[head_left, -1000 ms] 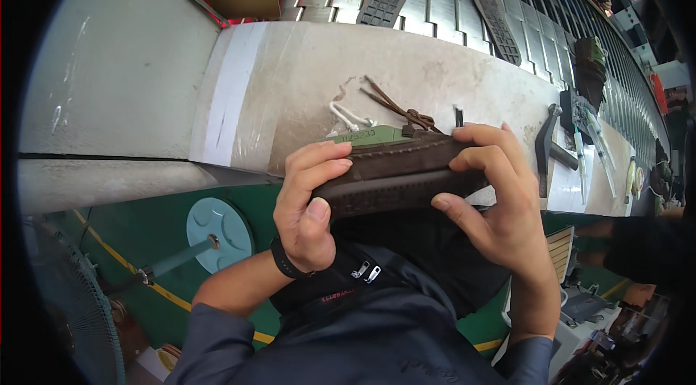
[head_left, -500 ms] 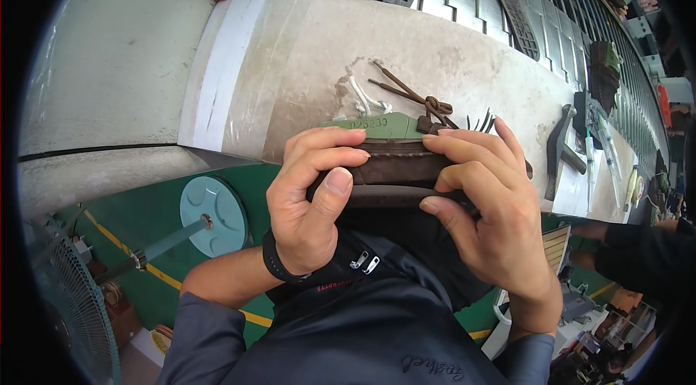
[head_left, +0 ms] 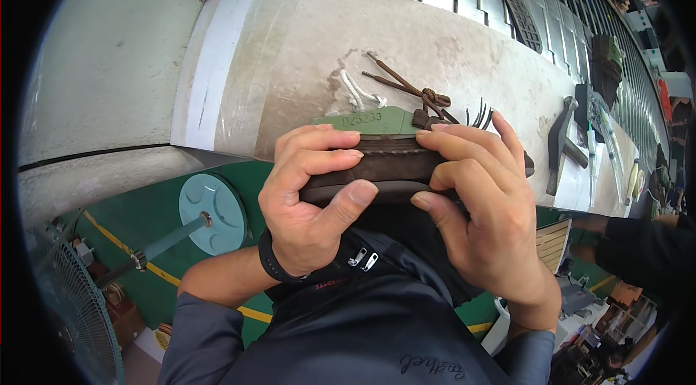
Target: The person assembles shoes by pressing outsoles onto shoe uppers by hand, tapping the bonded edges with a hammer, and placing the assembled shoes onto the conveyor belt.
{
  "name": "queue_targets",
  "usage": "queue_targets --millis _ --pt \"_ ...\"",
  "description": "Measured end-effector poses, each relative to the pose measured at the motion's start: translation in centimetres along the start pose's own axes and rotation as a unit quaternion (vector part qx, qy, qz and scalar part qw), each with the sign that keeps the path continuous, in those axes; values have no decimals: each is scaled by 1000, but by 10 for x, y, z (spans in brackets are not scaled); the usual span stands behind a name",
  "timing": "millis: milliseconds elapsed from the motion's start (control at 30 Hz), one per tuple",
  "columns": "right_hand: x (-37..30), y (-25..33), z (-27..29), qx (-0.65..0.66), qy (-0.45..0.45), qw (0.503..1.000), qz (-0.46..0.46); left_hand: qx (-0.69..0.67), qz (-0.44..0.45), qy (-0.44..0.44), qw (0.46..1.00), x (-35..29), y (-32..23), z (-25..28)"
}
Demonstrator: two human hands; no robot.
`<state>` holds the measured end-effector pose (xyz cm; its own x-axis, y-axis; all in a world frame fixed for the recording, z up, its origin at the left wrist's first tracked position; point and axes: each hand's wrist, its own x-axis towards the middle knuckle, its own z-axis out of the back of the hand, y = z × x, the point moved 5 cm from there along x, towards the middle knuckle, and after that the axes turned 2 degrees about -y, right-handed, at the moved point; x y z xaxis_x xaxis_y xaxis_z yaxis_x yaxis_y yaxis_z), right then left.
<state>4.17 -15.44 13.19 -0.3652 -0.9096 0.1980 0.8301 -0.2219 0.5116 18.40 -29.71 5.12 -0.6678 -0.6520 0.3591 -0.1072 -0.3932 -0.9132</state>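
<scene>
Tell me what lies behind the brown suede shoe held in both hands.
Behind the brown suede shoe, a green plastic last and knotted brown laces show on the workbench; fingers hide the rest.

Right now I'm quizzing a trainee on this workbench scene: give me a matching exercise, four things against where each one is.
Things:
1. brown shoe
2. hammer
3. brown laces
4. black wristband

Places:
A. on the left wrist
B. lying on the bench, right of the hands
C. gripped in both hands
D. on the bench, just beyond the shoe

Pairs: 1-C, 2-B, 3-D, 4-A
</scene>
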Motion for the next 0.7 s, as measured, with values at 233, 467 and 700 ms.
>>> queue_targets --millis 233,467,700 --pt "2 8 0 -37 -27 998 -35 36 -17 -12 999 -3 0 -9" --pt "-2 -29 22 -93 -16 995 44 109 -85 91 986 -1 -17 -26" --pt "-21 -60 36 -45 -55 996 45 -19 -34 405 913 73 -7 -63"
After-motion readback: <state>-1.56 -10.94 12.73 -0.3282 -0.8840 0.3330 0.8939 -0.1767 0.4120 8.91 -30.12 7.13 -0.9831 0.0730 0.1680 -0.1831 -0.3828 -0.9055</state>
